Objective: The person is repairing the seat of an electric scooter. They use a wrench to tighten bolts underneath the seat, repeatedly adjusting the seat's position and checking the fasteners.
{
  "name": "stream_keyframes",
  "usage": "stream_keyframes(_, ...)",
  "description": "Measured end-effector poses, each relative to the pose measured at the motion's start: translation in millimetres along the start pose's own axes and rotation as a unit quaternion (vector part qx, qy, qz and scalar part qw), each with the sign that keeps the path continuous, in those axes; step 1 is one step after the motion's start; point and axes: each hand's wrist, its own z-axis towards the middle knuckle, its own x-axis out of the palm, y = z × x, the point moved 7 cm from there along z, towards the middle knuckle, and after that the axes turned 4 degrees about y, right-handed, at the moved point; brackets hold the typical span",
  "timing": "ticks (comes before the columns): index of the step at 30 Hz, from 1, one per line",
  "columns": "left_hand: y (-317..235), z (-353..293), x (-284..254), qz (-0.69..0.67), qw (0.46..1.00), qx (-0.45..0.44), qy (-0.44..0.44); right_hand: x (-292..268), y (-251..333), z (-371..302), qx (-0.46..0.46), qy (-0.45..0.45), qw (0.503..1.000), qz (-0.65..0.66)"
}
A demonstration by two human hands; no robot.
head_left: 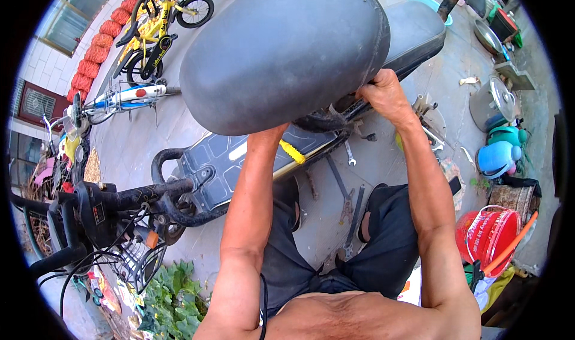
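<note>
Raised grey scooter seat point(281, 52) nearest, tilted up over footboard point(239, 154). Right hand point(383, 94) clamped on seat's rear rim; left hand hidden beneath seat, grip cannot tell. 2 spanners point(350, 154) on ground. Best kept steady, supported evenly both sides, fingers clear of hinge.

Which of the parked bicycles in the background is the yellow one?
The yellow bicycle stands farthest back, by the orange sacks; the nearer one is white and blue.
</note>
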Motion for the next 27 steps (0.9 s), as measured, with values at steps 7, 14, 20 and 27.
stream_keyframes(7, 0.0, 0.8, -0.1, 0.004, 1.0, 0.006, -0.003, 4.4, 1.4, 5.8, -0.02, 0.024, 0.999, -0.008)
stream_keyframes(14, 2.5, 0.3, 0.7, 0.022, 0.999, -0.019, 0.026, 4.7, -4.0, 9.3, 0.014, 0.023, 1.0, 0.0)
stream_keyframes(20, -1.3, -2.0, -4.2, 0.015, 1.0, -0.012, 0.014, 13.3, -18.5, 6.7, 0.045, 0.033, 0.998, 0.016)
stream_keyframes(27, 7.9, -2.8, 1.6, -0.006, 0.998, -0.038, 0.043, 12.3, -8.7, 4.0, 0.022, 0.003, 0.996, 0.082)
